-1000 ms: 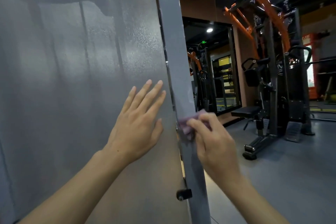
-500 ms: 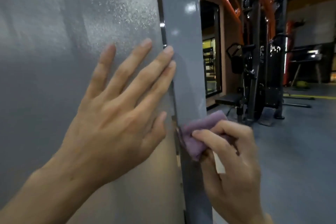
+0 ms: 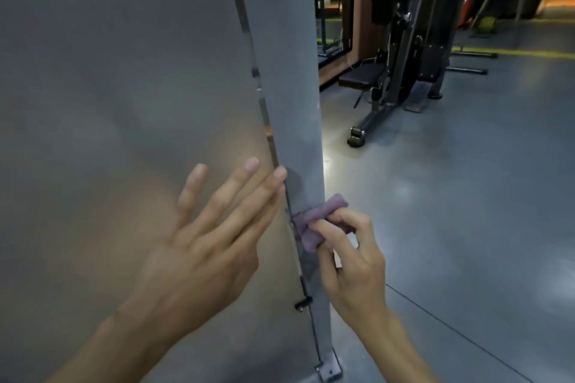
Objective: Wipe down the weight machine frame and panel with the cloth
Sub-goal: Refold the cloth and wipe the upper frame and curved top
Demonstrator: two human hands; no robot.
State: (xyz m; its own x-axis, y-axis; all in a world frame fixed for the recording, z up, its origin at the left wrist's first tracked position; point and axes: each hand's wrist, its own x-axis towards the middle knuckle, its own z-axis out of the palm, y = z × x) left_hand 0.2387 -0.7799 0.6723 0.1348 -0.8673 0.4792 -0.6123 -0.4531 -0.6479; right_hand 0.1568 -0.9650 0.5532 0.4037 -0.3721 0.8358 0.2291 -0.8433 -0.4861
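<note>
A frosted grey panel [image 3: 118, 78] fills the left half of the head view. Along its right edge runs a grey upright frame post [image 3: 286, 65] down to a floor bracket. My left hand [image 3: 205, 246] lies flat on the panel with straight, spread fingers, its fingertips reaching the seam with the post. My right hand [image 3: 348, 258] pinches a small folded purple cloth [image 3: 314, 221] and presses it against the lower part of the post, just right of the seam.
A small black knob [image 3: 303, 302] sticks out of the seam below the cloth. A metal bracket [image 3: 329, 368] fixes the post to the grey floor. A black weight machine [image 3: 413, 40] with a seat stands at the back right, beyond open floor.
The view has tilted down and both hands sit lower on the machine. The cloth has slid down the post, and the knob and floor bracket have come into sight.
</note>
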